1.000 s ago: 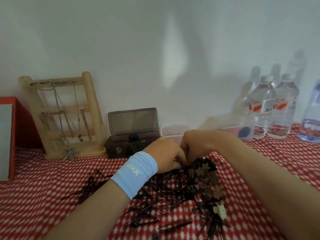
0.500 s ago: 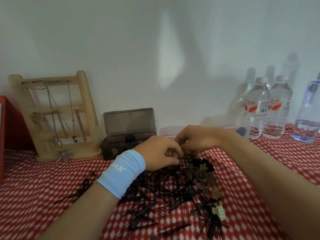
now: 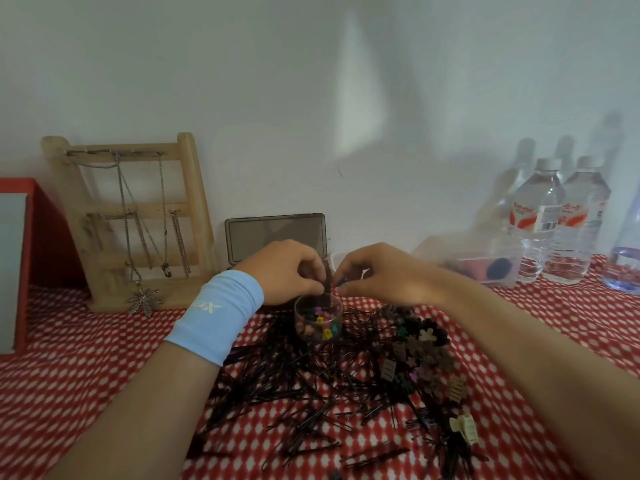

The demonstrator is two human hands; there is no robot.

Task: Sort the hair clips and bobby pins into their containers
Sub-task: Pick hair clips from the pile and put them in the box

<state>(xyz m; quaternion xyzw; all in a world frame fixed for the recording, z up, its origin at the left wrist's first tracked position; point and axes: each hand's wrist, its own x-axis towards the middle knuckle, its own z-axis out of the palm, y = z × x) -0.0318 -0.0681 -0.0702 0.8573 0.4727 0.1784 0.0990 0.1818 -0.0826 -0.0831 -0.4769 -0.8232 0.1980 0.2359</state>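
1. The left grip (image 3: 284,271), with a pale blue wristband (image 3: 221,317) behind it, is curled around the rim of a small clear tub (image 3: 318,322).
2. The right grip (image 3: 381,275) is narrowed to a pinch on a small blue piece (image 3: 343,280) just beside the tub's rim; the piece is too small to be identified.
3. Tiny coloured clips (image 3: 323,329) are seen inside the tub.
4. Dark bobby pins (image 3: 304,386) are strewn over the red checked cloth (image 3: 69,393) on the counter, below the tub.
5. Brown and beige hair clips (image 3: 426,351) are heaped at their right.
6. An open brown box (image 3: 275,235) is seen behind the hands.
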